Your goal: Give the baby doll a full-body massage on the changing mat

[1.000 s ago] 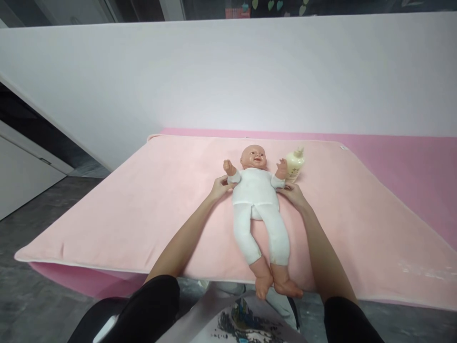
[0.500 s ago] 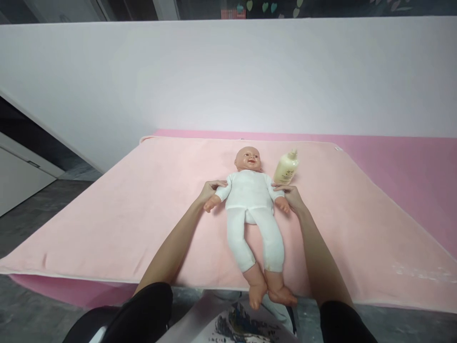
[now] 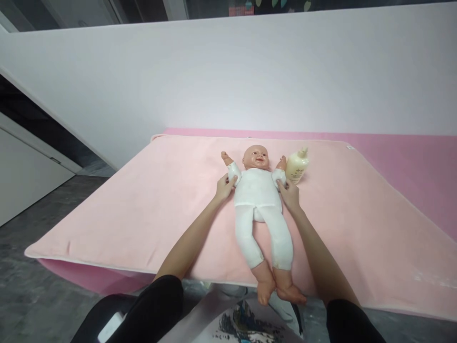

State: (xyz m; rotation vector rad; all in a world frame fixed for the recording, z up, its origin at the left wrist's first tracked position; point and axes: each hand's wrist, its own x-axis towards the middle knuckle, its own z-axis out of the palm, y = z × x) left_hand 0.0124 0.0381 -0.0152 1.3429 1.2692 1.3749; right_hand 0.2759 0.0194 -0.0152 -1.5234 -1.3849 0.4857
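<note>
A baby doll [image 3: 257, 188] in a white suit lies on its back on the pink blanket [image 3: 171, 200], its feet hanging past the near edge. Both doll arms are bent up beside its head. My left hand [image 3: 225, 186] grips the doll's arm at the image left, near the elbow. At the other elbow, my right hand [image 3: 288, 191] holds the second arm with thumb and fingers. A pale yellow pump bottle [image 3: 296, 166] stands just beyond my right hand, close to the doll's raised hand.
Behind the blanket rises a white wall panel [image 3: 250, 76]. A darker pink surface [image 3: 410, 166] shows at the right. Grey floor [image 3: 32, 267] lies past the left edge, and my lap is below the near edge.
The doll's arms, which pointed down at its sides, are now bent upward toward its head. My hands have closed around the elbows. The view has shifted slightly.
</note>
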